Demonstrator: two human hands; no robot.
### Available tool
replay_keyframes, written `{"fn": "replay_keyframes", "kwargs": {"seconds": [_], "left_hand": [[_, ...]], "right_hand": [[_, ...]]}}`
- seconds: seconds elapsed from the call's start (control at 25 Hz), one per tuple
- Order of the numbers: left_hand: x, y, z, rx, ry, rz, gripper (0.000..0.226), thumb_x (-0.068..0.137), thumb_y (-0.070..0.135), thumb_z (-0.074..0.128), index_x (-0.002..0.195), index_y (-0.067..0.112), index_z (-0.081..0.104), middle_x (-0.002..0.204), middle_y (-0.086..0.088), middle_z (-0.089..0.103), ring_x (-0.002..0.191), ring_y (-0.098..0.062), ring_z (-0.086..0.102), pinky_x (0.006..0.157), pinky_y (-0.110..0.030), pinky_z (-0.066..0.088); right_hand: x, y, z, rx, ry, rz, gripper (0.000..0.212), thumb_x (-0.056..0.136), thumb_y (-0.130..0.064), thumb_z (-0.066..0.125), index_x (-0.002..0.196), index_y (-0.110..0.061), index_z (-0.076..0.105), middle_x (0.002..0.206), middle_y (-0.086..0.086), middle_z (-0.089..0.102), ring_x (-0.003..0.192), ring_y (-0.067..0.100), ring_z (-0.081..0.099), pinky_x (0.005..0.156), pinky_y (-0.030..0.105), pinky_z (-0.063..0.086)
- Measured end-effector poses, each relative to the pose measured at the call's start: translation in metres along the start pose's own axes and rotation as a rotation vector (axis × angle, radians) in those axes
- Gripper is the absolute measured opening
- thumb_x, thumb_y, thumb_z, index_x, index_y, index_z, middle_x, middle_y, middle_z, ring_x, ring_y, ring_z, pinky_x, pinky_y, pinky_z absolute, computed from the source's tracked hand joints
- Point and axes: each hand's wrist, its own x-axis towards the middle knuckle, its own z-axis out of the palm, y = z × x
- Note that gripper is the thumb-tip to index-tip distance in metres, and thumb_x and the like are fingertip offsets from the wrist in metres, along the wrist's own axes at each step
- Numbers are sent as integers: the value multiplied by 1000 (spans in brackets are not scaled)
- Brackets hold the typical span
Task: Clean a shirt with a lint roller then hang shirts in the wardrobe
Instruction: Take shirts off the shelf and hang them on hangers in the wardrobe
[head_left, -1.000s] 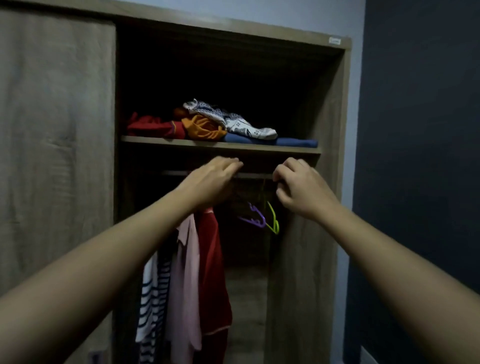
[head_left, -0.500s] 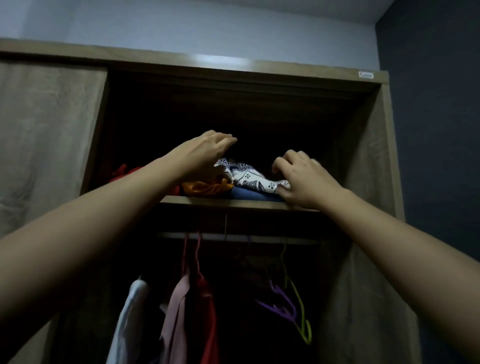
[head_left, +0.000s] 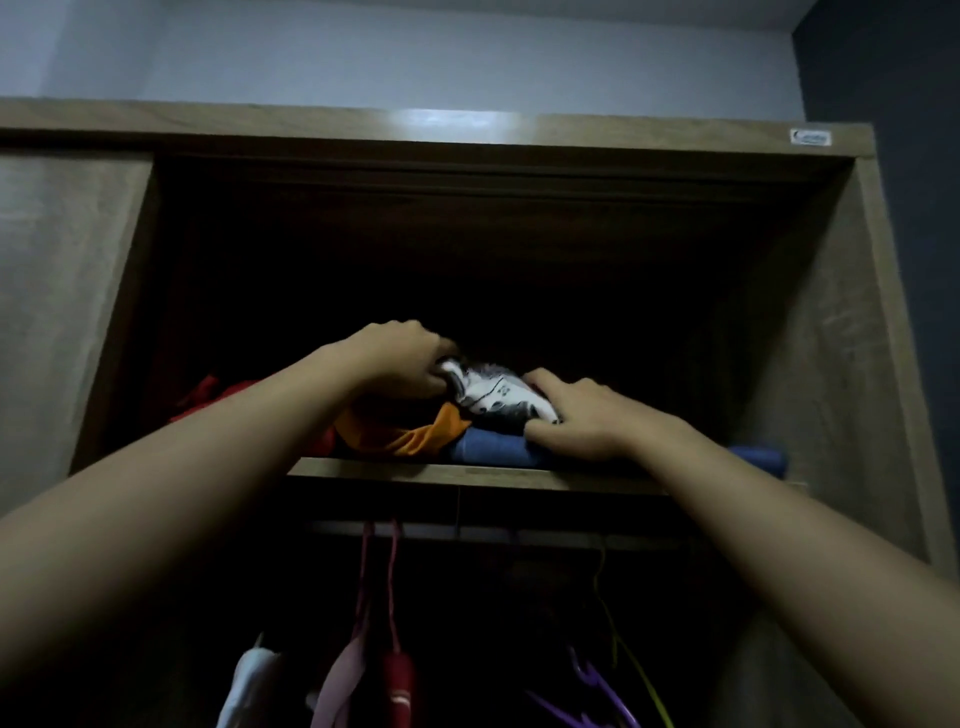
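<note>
A white patterned shirt (head_left: 496, 397) lies folded on top of the clothes on the wardrobe's upper shelf (head_left: 467, 474). My left hand (head_left: 402, 358) grips its far left end with curled fingers. My right hand (head_left: 576, 415) holds its near right end, thumb under the fabric and fingers on top. An orange garment (head_left: 410, 434) and a folded blue garment (head_left: 493, 449) lie beneath it. No lint roller is in view.
A red garment (head_left: 213, 397) lies at the shelf's left. Below the shelf runs a hanging rail (head_left: 493, 535) with white, pink and red shirts (head_left: 400, 680) on hangers and bare purple (head_left: 597, 696) and yellow hangers. A sliding wardrobe door (head_left: 57, 312) covers the left side.
Both hands rose from the hanging rail to the upper shelf and closed on the white patterned shirt. The camera tilted upward.
</note>
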Motion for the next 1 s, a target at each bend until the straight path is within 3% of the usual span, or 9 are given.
{"fn": "replay_keyframes", "kwargs": {"seconds": [0.08,0.16,0.28,0.48,0.64,0.76,0.84,1.0], "left_hand": [[5,-10,-4,-241,71,-22,31,89,37,50,115,22,58,114,-15,62,101,-32,59,83,-38,50],[6,-17,-4,-320,35,22,30,87,36,55,113,22,58,109,-10,63,94,-24,59,77,-29,46],[5,-21,0,-285,-114,26,40,81,35,63,119,24,53,105,-2,60,89,-16,53,75,-26,42],[18,-19,2,-200,-115,-80,44,81,50,61,116,24,58,114,-7,63,99,-24,59,77,-27,45],[24,-2,3,-87,-189,-137,58,78,58,59,120,19,56,114,-7,60,101,-25,56,89,-34,48],[29,2,0,-109,-227,-138,47,82,49,60,115,16,58,103,-7,59,88,-22,51,83,-29,46],[33,5,-1,-135,-233,-146,40,84,42,62,113,14,60,108,-9,63,83,-21,52,78,-27,45],[37,29,-2,-117,-215,-149,37,87,26,57,121,12,55,117,-11,59,97,-26,55,81,-30,45]], "right_hand": [[2,6,2,28,28,0,46,87,-37,49,131,-28,36,111,14,62,94,31,59,78,33,43],[3,12,4,68,26,13,51,85,-39,55,131,-29,37,112,10,62,96,28,60,81,33,46],[11,15,6,61,47,27,65,79,-43,64,135,-27,35,119,9,61,103,28,60,87,35,49],[31,15,2,-123,30,38,68,70,-43,73,128,-27,42,120,10,58,105,32,58,83,38,49],[42,11,12,-265,31,10,48,75,-33,69,118,-21,52,120,11,59,107,32,58,81,37,47],[39,14,6,-334,129,-39,37,78,-28,67,113,-22,54,115,12,61,104,34,58,78,36,46],[32,21,-5,-306,208,-59,37,78,-25,66,112,-24,52,112,12,63,100,36,59,79,39,48],[15,42,-11,-372,259,-137,36,80,-23,62,112,-24,47,109,12,61,99,37,58,74,39,48]]}}
